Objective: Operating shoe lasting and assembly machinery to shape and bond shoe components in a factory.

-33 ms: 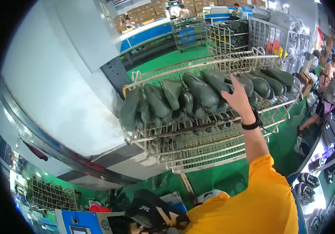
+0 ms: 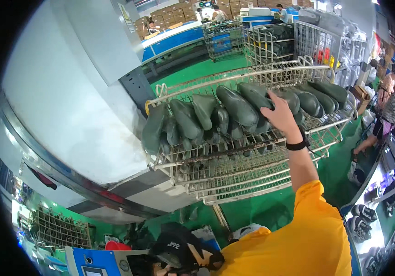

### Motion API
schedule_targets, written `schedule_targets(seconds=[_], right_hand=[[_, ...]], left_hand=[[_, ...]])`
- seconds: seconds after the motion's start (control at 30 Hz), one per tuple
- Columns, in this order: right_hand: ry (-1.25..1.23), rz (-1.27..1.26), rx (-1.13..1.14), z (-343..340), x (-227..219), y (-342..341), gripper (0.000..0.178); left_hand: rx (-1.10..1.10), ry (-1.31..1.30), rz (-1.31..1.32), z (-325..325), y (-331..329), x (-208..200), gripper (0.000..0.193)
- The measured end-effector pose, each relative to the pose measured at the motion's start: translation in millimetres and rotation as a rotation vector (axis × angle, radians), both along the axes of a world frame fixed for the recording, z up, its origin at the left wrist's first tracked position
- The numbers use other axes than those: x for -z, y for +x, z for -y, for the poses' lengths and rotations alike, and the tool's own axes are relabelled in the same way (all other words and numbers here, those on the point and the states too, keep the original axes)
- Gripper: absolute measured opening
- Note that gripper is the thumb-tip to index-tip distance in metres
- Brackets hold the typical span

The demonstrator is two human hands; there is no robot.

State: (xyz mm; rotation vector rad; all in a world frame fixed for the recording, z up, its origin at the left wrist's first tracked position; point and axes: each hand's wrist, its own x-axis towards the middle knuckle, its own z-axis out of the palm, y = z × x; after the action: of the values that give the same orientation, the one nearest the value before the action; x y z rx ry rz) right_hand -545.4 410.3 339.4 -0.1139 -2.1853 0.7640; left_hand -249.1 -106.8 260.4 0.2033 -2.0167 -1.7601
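My right hand (image 2: 281,115) reaches over a row of dark green shoe lasts on a wire rack. Its thumb and index finger are spread apart, and it has a black band at the wrist. The fingertips are at the end of one shoe last (image 2: 254,95); whether they touch it I cannot tell. Just right of the hand sits another shoe last (image 2: 291,101), partly covered by the fingers. More lasts lie side by side to the left, among them a long glossy one (image 2: 236,106) and one at the row's left end (image 2: 153,129). My left hand is out of view.
The pale metal rack (image 2: 248,195) has further wire tiers below the lasts. A white wall (image 2: 77,110) stands close on the left. Near the bottom are a black cap (image 2: 179,246) and a blue machine panel (image 2: 87,262). People work at a bench with shoes (image 2: 360,225) on the right.
My right index finger has bent down slightly toward the shoe last. The hand otherwise stays in nearly the same place, and the lasts have not moved.
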Motion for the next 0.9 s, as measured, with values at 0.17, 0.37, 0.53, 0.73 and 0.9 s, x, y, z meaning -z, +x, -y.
schedule_targets(seconds=[0.17, 0.37, 0.53, 0.73, 0.9], right_hand=[[-0.027, 0.222, -0.172, 16, -11, 1, 0.064], [0.388, -0.041, -0.127, 21, 13, 36, 0.049], [0.449, -0.133, -0.101, 46, 43, 73, 0.052], [0.417, -0.202, -0.09, 55, 56, 78, 0.054], [0.436, -0.214, -0.102, 56, 60, 74, 0.05]], left_hand=[[0.164, -0.268, -0.256, 1, -20, 11, 0.016], [0.285, -0.174, -0.269, 12, -30, 26, 0.032], [0.275, -0.382, -0.372, 7, -38, 24, 0.026], [0.274, -0.07, -0.11, -10, -41, 2, 0.019], [0.227, 0.28, 0.071, -19, -38, -16, 0.014]])
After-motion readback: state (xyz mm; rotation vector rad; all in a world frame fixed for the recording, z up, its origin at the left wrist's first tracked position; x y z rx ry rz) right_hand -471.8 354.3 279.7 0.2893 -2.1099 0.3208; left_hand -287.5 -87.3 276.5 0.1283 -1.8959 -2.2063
